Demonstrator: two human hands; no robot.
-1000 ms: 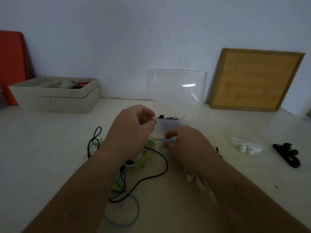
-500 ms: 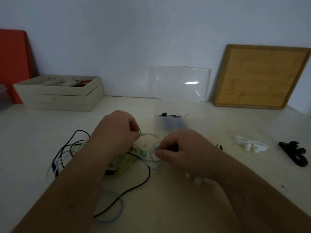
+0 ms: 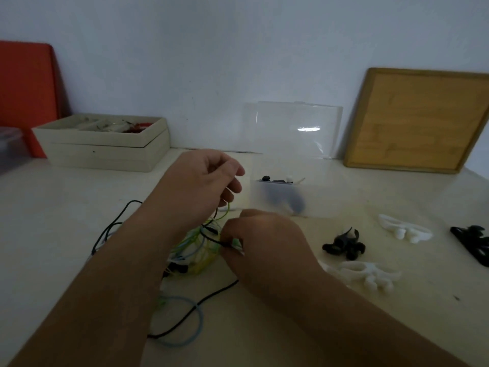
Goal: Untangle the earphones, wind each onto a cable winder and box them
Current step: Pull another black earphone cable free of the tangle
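**Now: one strand lifted clear while the knot is held down**

Your left hand (image 3: 201, 186) is curled round a yellow-green strand (image 3: 227, 207), which runs from under the fingers down into the heap. Exactly where the fingers meet it is hidden by the back of the hand. Your right hand (image 3: 264, 242) pinches the black cable (image 3: 211, 238) between thumb and fingertip at the near edge of the tangle of earphones (image 3: 195, 254), which lies on the table (image 3: 66, 234) between your forearms.

Compared with half a second ago, the left hand has risen and moved toward the wall, so the strand now stands taut above the heap. The right hand has shifted from a pale loop to the black cable. This suggests that separation has begun but that no earphone is free yet; winding and boxing remain to be done.

A blue loop (image 3: 185, 323) trails from the tangle toward you. Just beyond your hands stands the clear box (image 3: 277, 197), its lid (image 3: 293, 128) upright, with small dark and white pieces inside. To the right, now uncovered by your hand, lie a black winder (image 3: 344, 246) and a white winder (image 3: 366, 275); farther right are a second white winder (image 3: 404, 229) and a second black winder (image 3: 473, 242).
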